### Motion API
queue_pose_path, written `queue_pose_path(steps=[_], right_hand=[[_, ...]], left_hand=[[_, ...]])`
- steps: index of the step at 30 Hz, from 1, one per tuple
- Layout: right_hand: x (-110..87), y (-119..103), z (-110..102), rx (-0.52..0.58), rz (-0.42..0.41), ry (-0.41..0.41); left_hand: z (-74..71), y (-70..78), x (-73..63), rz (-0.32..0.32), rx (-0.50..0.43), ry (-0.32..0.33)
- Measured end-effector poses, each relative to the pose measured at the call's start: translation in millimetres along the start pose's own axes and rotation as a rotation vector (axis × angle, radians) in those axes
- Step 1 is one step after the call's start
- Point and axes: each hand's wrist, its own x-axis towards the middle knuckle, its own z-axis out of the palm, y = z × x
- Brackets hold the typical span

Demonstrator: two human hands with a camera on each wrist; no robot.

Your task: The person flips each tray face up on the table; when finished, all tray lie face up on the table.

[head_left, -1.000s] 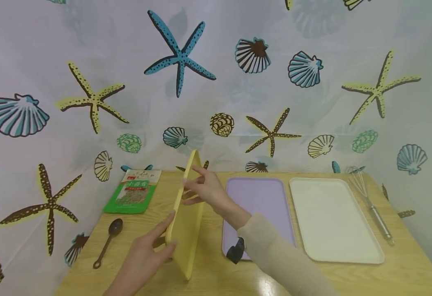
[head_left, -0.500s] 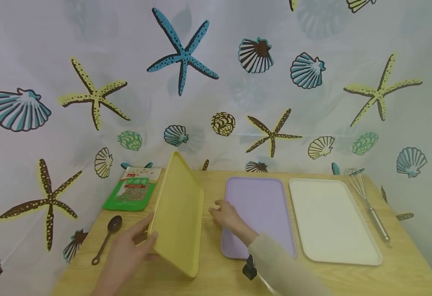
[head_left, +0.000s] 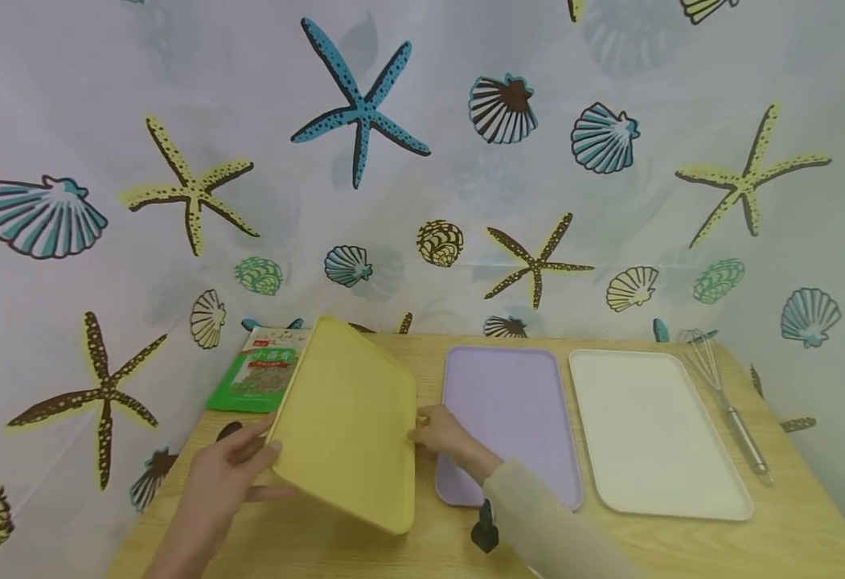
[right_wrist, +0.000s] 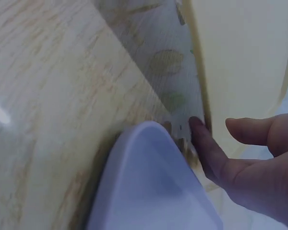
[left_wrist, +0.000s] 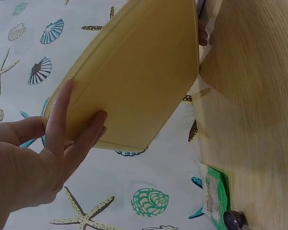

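A yellow rectangular tray (head_left: 350, 426) stands tilted above the left half of the table, its inner face toward the right. My left hand (head_left: 212, 474) grips its left rim, thumb on the near side; in the left wrist view the fingers (left_wrist: 81, 139) spread over the underside. At the opposite rim is my right hand (head_left: 444, 434), thumb over the inner face and fingers at the outer edge, as the right wrist view shows. A lilac tray (head_left: 505, 418) lies flat just beneath the right hand. Part of a dark spoon (head_left: 230, 431) shows behind the left hand; its handle is hidden.
To the right lie a cream tray (head_left: 657, 434) and a wire whisk (head_left: 733, 418). A green and white food packet (head_left: 256, 378) rests at the back left, partly covered by the yellow tray. A patterned curtain (head_left: 422, 161) hangs behind the wooden table (head_left: 465, 547).
The yellow tray has leaned over to the left, with its inner face turning up. My right hand let go of the top edge, moved down and now meets the right rim.
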Motion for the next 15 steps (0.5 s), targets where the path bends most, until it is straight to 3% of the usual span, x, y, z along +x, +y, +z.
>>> queue_pose_path(steps=[2,9,15], right_hand=[[1.3,4,0,0.017,-0.001,0.020],[0.5,11,-3,0.316,0.102,-0.028],[-0.2,8,-8,0.358,0.117,-0.032]], left_hand=[[-4.4,-3.4,2.5,0.009,-0.025,-0.008],[-25.6,-16.0,11.6,0.015,-0.071,-0.092],[-40.6,-20.2,23.5,0.035,-0.058,-0.120]])
